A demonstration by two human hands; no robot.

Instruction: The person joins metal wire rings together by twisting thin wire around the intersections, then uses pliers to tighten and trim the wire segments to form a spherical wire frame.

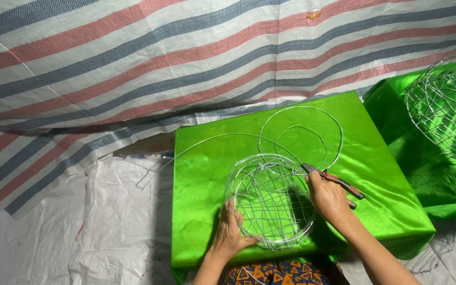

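Wire basket sits on the green-covered block, near its front edge. From the head view: left hand grips the near rim, right hand clasps red-handled pliers at the far rim. It looks light, springy, easily bent; best held by the stiffer rim hoops. Loose wire loops trail behind.

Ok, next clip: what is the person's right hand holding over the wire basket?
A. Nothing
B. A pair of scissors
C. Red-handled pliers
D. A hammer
C: the right hand grips red-handled pliers, their nose at the rim of the wire basket, which the left hand steadies on the green cloth.
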